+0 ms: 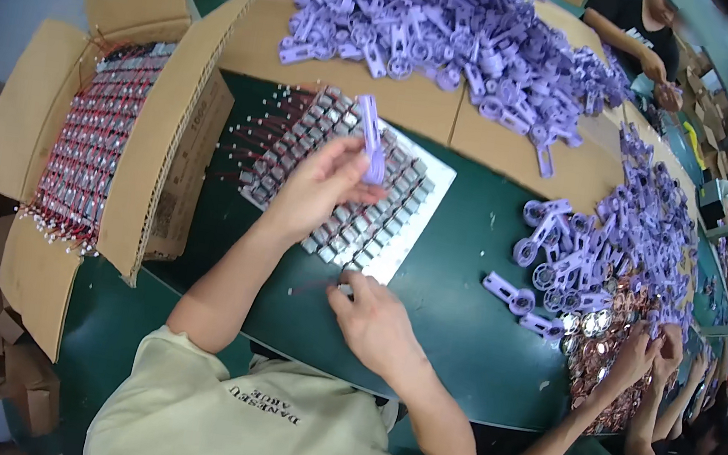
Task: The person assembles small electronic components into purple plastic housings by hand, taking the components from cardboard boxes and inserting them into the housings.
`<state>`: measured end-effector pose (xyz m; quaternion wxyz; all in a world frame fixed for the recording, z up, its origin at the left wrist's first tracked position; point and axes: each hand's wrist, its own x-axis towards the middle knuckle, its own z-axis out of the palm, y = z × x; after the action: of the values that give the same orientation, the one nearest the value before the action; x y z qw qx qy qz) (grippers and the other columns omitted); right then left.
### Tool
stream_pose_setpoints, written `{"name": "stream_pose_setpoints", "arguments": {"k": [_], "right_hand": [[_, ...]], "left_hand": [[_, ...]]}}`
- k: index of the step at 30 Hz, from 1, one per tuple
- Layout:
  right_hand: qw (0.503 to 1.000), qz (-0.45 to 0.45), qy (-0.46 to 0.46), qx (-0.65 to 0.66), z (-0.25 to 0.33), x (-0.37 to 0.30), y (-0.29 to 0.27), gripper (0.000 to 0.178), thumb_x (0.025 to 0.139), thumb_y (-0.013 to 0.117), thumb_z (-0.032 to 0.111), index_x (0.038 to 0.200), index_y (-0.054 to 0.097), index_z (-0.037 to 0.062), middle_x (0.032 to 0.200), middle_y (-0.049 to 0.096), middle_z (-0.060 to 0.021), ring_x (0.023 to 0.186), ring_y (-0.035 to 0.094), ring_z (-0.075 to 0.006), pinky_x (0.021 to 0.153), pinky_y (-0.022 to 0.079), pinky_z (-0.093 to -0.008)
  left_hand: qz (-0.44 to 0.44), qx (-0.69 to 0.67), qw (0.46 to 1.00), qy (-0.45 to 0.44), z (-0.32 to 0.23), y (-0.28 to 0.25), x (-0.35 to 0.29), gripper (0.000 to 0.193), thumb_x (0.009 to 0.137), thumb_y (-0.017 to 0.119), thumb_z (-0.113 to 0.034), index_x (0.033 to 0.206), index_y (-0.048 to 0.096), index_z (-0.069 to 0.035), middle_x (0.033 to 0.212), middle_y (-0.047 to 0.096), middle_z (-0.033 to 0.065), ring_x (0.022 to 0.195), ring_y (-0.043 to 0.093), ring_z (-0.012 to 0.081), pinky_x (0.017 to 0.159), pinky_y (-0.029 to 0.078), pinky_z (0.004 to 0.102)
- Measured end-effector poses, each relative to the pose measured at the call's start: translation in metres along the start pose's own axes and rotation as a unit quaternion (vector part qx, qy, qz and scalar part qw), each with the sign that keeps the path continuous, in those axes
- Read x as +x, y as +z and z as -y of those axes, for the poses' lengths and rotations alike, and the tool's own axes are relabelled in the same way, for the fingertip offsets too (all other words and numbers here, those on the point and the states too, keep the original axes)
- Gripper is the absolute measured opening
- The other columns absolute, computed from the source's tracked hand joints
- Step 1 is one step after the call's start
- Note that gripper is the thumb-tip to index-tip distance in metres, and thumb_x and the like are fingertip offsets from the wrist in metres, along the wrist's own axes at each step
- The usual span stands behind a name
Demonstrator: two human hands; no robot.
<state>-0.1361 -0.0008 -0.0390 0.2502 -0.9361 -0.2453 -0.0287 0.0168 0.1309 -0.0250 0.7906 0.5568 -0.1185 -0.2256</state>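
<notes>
My left hand [322, 183] is closed round a long purple plastic housing [369, 123], held up over rows of small silver motors [398, 197]. These motors lie on a white board [439, 179], their thin wires and white connectors sticking out on the left. Close to the board's front edge, my right hand [371, 320] pinches a small wired motor [346, 288], mostly covered by the fingers. A thin red wire trails from it to the left over the green table, ending in a white connector.
At left an open carton [132, 186] holds more wired motors. Purple housings [448, 30] heap on cardboard at the back; others [565, 256] lie at right beside coppery round parts [611, 355]. A co-worker's hands [649, 351] work there; another person [638, 33] stands across the table.
</notes>
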Motion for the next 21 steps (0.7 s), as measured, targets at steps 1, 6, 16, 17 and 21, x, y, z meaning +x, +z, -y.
{"name": "stream_pose_setpoints", "arguments": {"k": [1,6,16,17,21], "right_hand": [[1.0,-0.007,-0.002,-0.001,0.001,-0.002,-0.001,0.023,0.081,0.053,0.009,0.101,0.062,0.0034,0.102,0.055,-0.014,0.09,0.058,-0.0272,0.076,0.05,-0.0363],[0.967,-0.02,0.032,0.25,-0.007,-0.004,-0.004,0.021,0.084,0.061,0.004,0.105,0.058,0.0023,0.105,0.059,-0.016,0.086,0.062,-0.0303,0.074,0.052,-0.0385],[0.698,-0.257,0.301,0.597,-0.045,-0.012,-0.026,0.025,0.103,0.04,0.024,0.106,0.053,0.0028,0.097,0.058,-0.0061,0.078,0.057,-0.0118,0.065,0.05,-0.0275],[0.701,-0.263,0.306,0.587,-0.046,-0.015,-0.026,0.023,0.103,0.042,0.022,0.105,0.053,0.0027,0.091,0.06,-0.0062,0.074,0.058,-0.011,0.06,0.048,-0.0259],[0.786,-0.322,0.354,0.391,-0.041,-0.009,-0.033,0.016,0.1,0.046,0.011,0.111,0.051,0.0003,0.078,0.062,-0.0091,0.061,0.058,-0.0141,0.056,0.047,-0.0282]], "left_hand": [[0.003,0.007,1.0,-0.008,0.003,0.002,0.0,0.035,0.101,0.048,-0.02,0.13,0.042,0.0,0.112,0.059,0.0113,0.096,0.067,0.0239,0.081,0.055,0.0312],[0.042,-0.099,0.994,-0.028,0.006,0.001,0.001,0.033,0.101,0.049,-0.021,0.127,0.044,-0.001,0.111,0.06,0.012,0.099,0.066,0.0264,0.088,0.054,0.0373],[0.115,-0.129,0.98,-0.099,0.015,0.023,-0.002,0.036,0.101,0.045,-0.014,0.133,0.04,0.001,0.124,0.055,0.0168,0.109,0.061,0.0335,0.096,0.051,0.0434],[0.121,-0.15,0.974,-0.121,0.018,0.024,-0.002,0.036,0.1,0.046,-0.013,0.132,0.04,0.002,0.126,0.054,0.0167,0.11,0.06,0.0333,0.096,0.051,0.0431],[0.107,-0.094,0.981,-0.13,0.016,0.036,-0.01,0.033,0.101,0.044,-0.015,0.129,0.041,0.001,0.124,0.055,0.0177,0.114,0.058,0.0363,0.1,0.049,0.0463]]}}
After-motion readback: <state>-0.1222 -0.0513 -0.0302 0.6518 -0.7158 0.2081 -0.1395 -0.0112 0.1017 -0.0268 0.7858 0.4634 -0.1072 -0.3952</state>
